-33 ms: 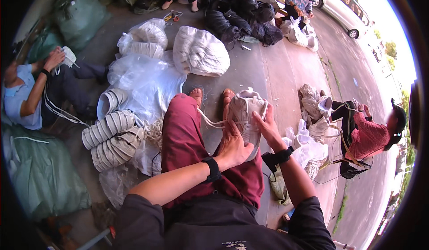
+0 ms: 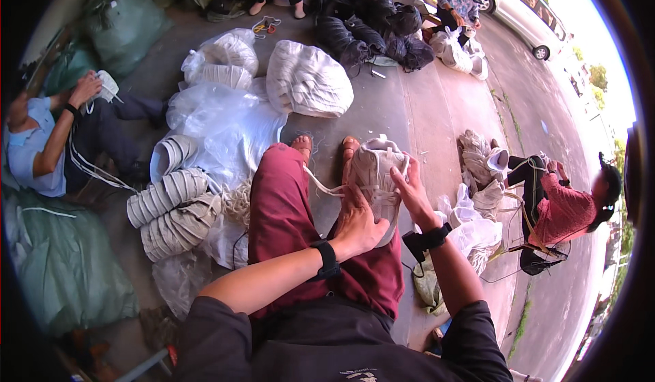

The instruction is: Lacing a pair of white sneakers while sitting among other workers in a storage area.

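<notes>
A pale beige shoe upper (image 2: pixel 375 167) rests over my lap, its toe away from me. My left hand (image 2: pixel 359 224) is closed on its left side, thumb across the lower part and fingers by the lacing. On the right edge my right hand (image 2: pixel 416 196) grips it, with the thumb on top near the eyelets and the fingers along the outer side. A white shoelace (image 2: pixel 322 185) runs loose from the left side of the upper towards my left knee. Whether either hand also pinches lace is too small to tell.
Nested stacks of beige uppers (image 2: pixel 179 222) and a bundle of laces (image 2: pixel 237 203) lie left, by clear plastic sheeting (image 2: pixel 218 119). A large white bundle (image 2: pixel 308 82) stands ahead. Co-workers sit at left (image 2: pixel 48 133), right (image 2: pixel 566 204) and far right (image 2: pixel 458 7). Green sacks (image 2: pixel 68 266) line the left.
</notes>
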